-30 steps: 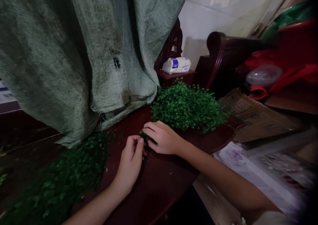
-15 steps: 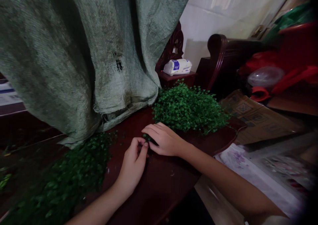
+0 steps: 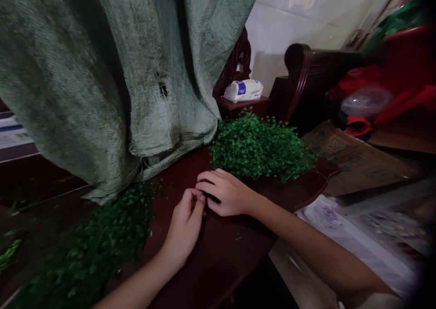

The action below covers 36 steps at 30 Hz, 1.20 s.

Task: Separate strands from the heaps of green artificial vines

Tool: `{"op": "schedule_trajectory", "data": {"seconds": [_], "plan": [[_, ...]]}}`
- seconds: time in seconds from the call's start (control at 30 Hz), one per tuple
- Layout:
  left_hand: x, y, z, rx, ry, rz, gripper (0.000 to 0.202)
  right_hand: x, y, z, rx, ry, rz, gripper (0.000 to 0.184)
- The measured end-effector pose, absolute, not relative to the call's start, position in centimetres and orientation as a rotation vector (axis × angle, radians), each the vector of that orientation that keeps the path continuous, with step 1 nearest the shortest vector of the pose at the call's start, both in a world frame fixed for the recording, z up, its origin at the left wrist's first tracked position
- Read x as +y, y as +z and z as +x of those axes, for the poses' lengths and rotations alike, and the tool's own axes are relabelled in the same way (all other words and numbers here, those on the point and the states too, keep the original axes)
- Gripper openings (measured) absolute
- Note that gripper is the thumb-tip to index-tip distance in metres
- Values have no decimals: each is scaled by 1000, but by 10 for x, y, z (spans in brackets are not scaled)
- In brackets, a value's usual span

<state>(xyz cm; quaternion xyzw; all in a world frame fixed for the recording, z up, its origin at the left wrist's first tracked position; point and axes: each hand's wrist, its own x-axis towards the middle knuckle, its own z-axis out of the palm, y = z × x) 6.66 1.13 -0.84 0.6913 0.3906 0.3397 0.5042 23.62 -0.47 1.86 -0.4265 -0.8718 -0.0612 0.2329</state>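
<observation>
Midway, I judge: left hand [image 3: 185, 222] and right hand [image 3: 227, 193] pinch one sprig [image 3: 203, 194] (half hidden) between spread pile [image 3: 102, 241] and heaped pile [image 3: 259, 147].

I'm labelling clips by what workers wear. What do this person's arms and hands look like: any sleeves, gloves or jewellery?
The left forearm and right forearm are bare; no sleeve covers them. The left hand and right hand wear no gloves, and no ring, watch or bracelet is visible. The nails look short and unpainted, though the light is dim.
</observation>
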Motion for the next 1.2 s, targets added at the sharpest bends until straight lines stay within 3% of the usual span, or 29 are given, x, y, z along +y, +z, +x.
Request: {"op": "schedule_trajectory", "data": {"seconds": [0.2, 0.37, 0.5, 0.73, 1.2], "plan": [[11, -6, 66, 959, 807, 1693, 16, -5, 17, 236, -2351, -180, -1170, 11], [10, -2, 65, 971, 797, 1705, 16, -4, 14, 234, -2404, -204, -1204, 11], [12, -3, 65, 975, 793, 1628, 15, -6, 18, 234, -2382, -20, -1248, 7], [14, -4, 66, 979, 846, 1456, 17, -6, 19, 239, -2290, 328, -1217, 14], [15, 1, 66, 990, 815, 1416, 13, -7, 18, 233, -2369, 164, -1310, 14]]}}
